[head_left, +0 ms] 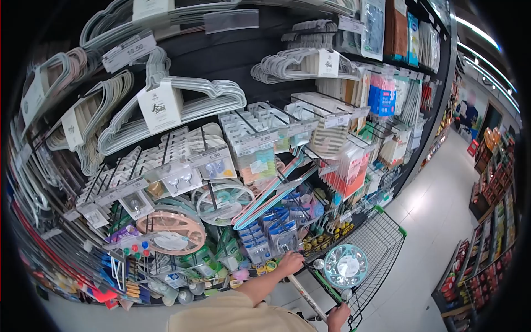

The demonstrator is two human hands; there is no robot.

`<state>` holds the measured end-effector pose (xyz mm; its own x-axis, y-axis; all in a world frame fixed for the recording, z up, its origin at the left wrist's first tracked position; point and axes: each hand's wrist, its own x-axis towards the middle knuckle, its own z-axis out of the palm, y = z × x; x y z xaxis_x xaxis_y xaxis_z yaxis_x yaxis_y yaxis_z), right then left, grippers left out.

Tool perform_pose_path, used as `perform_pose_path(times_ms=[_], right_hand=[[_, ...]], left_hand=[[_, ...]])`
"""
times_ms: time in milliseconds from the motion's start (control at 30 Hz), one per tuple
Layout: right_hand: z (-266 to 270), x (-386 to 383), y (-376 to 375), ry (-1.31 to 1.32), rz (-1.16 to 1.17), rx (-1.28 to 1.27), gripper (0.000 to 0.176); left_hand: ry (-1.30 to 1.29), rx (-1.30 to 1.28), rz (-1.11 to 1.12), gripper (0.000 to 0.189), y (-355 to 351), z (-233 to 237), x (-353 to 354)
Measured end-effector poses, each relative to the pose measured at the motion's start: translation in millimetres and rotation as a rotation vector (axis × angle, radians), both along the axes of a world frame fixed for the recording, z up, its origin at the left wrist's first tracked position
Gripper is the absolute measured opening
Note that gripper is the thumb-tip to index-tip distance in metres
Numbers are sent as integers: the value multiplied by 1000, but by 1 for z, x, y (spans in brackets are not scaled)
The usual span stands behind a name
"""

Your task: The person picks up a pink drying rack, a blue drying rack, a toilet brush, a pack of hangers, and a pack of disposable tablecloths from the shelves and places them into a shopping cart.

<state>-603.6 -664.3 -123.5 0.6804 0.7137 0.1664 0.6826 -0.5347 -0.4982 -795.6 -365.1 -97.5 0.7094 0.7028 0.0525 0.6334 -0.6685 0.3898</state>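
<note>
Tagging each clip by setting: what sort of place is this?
A shop, most likely the household-goods aisle of a supermarket. Clothes hangers hang in rows on display racks, price tags are clipped above them, and the right hand holds a shopping cart.

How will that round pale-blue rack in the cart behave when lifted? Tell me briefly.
The round rack looks like thin openwork plastic, so it is probably light and fairly stiff. Being a disc, it could roll if set on edge, and its open ribs might snag the wire cart.
</note>
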Motion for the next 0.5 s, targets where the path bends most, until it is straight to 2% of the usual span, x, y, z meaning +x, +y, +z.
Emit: perform_pose_path(times_ms=[67,200,267,300,400,433,500], right_hand=[[-4,4,-2,8,-2,-52,28],[-10,7,-8,-12,-20,-73,25],[-1,11,-13,88,31,-239,33],[-5,12,-16,38,60,-171,29],[-14,14,-20,38,66,-175,29],[-1,4,-18,64,0,-195,30],[-26,9,-14,27,15,-220,31]], left_hand=[[-145,8,14,21,-7,-2,-5],[-153,13,-17,21,-26,-7,-15],[-163,-4,-3,22,-30,-4,-18],[-157,-14,-7,21,-31,-5,-19],[-170,-35,-13,21,-33,-5,-23],[-180,-47,-29,21,-33,-4,-25],[-225,-100,-22,21,-31,-5,-29]])
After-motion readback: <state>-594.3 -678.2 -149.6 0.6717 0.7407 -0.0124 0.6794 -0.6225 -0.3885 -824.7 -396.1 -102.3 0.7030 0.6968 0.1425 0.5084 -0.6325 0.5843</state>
